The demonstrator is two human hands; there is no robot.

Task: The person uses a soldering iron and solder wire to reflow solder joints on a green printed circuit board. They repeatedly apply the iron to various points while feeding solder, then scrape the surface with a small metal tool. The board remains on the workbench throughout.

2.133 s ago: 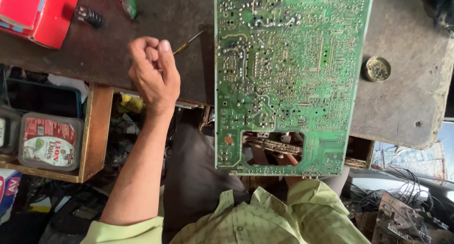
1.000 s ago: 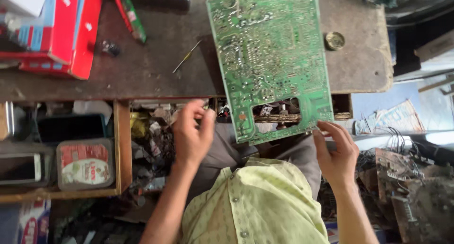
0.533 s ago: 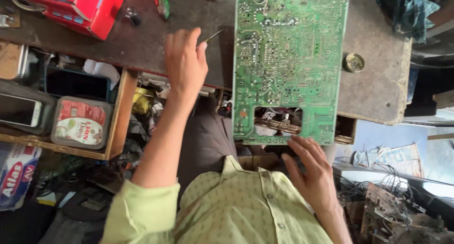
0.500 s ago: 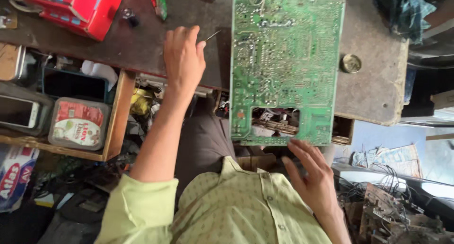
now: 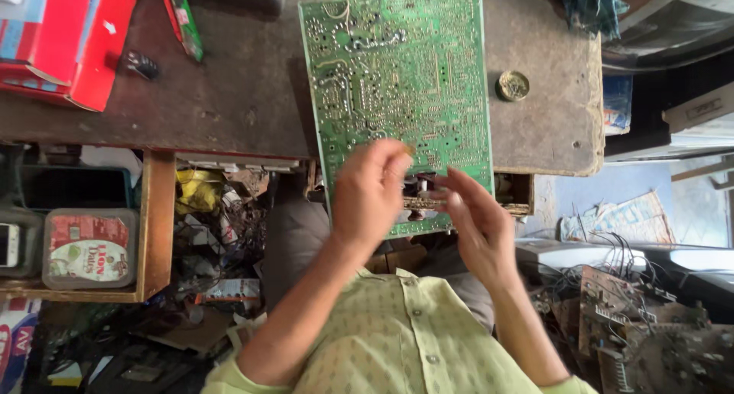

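Head view: a large green circuit board lay solder side up on the worn brown counter, its near edge overhanging the counter's front toward the person, probably so the cut-out section there could be reached from the seat. Both hands were raised together in front of that near edge. The left hand had its fingers curled and drawn close, the tips bunched near the thumb as if pinching something small; motion blur hid whether anything was in the pinch, so I could not tell. The right hand was held just beside it, fingers loosely spread and slightly bent, tips pointing toward the board's cut-out, not visibly gripping anything. A small round tin sat on the counter to the right of the board, apart from it. Red boxes lay at the far left corner of the counter, well away from the hands. A lidded plastic tub rested on a lower shelf at the left.
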